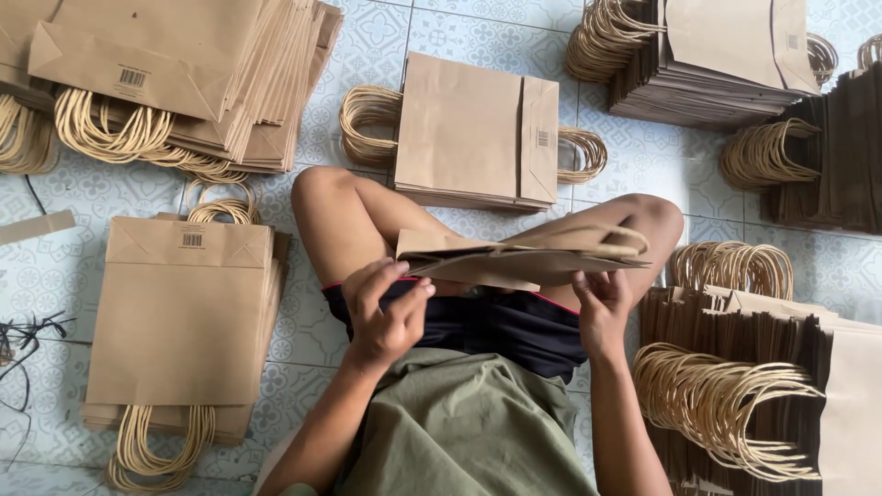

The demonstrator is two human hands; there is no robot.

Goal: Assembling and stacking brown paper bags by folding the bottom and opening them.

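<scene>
Fingers point(397, 276) of your left hand point(384, 317) are pinched on the near-left edge of the flat paper bag point(514, 260), and your right hand point(602, 308) has its grip closed on the bag's near-right edge, thumb on top. So both grips are clenched on the same bag, which lies edge-on across your knees, dead centre, with its twisted handle point(597, 234) resting on top toward two o'clock.

By my read you're squaring or creasing it: keep both pinches level, press the fold flat along its whole run, and don't let the handle slip under the panel.

Out from there, the tiled floor point(367, 55) carries stacks all round you: a bag pile point(473, 133) at twelve o'clock just past your knees, a stack point(179, 312) at nine o'clock with handles pointing toward you, fanned piles point(184, 73) at ten o'clock, and dark-edged bundles point(735, 367) at four o'clock, close beside your right leg.
</scene>
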